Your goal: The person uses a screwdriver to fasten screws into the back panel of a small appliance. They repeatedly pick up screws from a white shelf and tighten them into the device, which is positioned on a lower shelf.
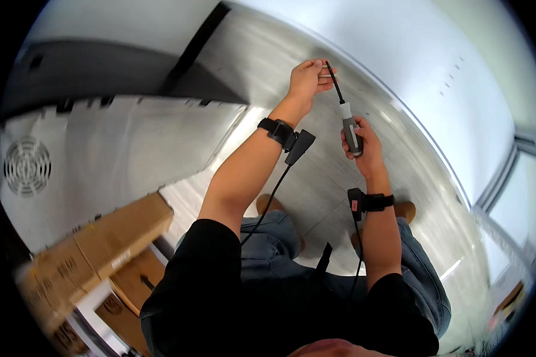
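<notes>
My right hand [363,144] is wrapped round the grey-and-white handle of a screwdriver [352,134]. Its dark shaft slants up and to the left, away from me. At the tip is my left hand [309,78], thumb and index finger drawn together and the other fingers stretched out behind the shaft. Whatever small thing those two fingers pinch, if anything, is too small to make out. Each wrist wears a black strap with a small device, the left strap [275,129] and the right strap [378,202], and a black cable hangs from each.
A white panel [423,77] curves along the far right. On the left stands a metal cabinet panel [119,160] with a round vent, below a dark panel [95,74]. Cardboard boxes [95,253] lie at the lower left. My feet stand on the grey floor [321,184].
</notes>
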Available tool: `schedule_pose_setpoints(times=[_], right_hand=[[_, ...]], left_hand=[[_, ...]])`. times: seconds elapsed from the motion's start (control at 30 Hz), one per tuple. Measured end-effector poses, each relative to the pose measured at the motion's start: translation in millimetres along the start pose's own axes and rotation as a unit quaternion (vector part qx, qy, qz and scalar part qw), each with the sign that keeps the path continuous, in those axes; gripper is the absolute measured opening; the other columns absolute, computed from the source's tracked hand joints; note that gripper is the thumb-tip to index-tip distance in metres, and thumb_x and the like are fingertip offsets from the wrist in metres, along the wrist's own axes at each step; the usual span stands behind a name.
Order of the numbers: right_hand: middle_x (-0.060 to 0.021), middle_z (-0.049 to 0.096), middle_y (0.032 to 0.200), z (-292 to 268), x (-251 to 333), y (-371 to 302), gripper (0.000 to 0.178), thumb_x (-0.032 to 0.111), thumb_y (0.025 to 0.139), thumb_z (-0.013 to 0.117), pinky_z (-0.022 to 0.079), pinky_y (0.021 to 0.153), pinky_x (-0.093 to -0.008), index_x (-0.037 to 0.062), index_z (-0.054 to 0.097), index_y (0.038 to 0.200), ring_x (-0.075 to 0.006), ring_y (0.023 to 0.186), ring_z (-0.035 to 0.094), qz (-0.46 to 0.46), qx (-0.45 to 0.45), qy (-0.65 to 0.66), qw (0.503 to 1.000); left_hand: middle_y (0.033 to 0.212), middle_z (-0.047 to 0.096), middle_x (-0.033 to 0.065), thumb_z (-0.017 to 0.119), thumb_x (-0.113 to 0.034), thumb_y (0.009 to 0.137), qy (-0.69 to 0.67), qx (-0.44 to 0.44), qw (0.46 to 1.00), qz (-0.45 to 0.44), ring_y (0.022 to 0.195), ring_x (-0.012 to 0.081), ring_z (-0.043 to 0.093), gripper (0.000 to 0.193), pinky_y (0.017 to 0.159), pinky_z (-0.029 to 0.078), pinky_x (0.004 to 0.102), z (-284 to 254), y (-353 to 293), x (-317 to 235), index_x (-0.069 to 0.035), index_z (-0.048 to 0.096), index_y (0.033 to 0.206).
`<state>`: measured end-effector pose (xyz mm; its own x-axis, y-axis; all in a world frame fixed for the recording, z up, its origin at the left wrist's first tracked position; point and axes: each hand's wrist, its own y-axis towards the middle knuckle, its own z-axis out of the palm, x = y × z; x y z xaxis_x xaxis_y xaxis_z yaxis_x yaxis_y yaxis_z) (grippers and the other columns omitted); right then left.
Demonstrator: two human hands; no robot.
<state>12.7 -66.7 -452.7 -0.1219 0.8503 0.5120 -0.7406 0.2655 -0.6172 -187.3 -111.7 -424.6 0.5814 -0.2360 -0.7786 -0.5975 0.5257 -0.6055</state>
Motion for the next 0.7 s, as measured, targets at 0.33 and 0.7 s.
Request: schedule_pose_setpoints(times=[0.33,0.7], right_hand=[[-0.0097,0.061,0.084,35,0,2,0.037,0.017,0.088,0.048,0.042,0.048,-0.0255,0.0013,0.046,0.121,-0.0138,0.062,0.057,0.021,0.087,-0.165,0.982],[-0.0078,0.062,0.090,35,-11,-9,0.031,0.021,0.094,0.048,0.041,0.053,-0.0252,0.0059,0.049,0.122,-0.0120,0.066,0.055,-0.016,0.047,-0.149,0.988]], left_hand=[[0.099,0.065,0.0091,0.043,-0.014,0.097,-0.105,-0.105,0.988,0.040,0.081,0.0194,0.065,0.019,0.069,0.055,0.0287,-60,-41,14,-0.004,0.054,0.109],[0.104,0.065,0.0104,0.048,-0.013,0.096,-0.110,-0.063,0.990,0.055,0.083,0.0196,0.065,0.021,0.070,0.056,0.0280,-53,-26,22,-0.004,0.049,0.116]])
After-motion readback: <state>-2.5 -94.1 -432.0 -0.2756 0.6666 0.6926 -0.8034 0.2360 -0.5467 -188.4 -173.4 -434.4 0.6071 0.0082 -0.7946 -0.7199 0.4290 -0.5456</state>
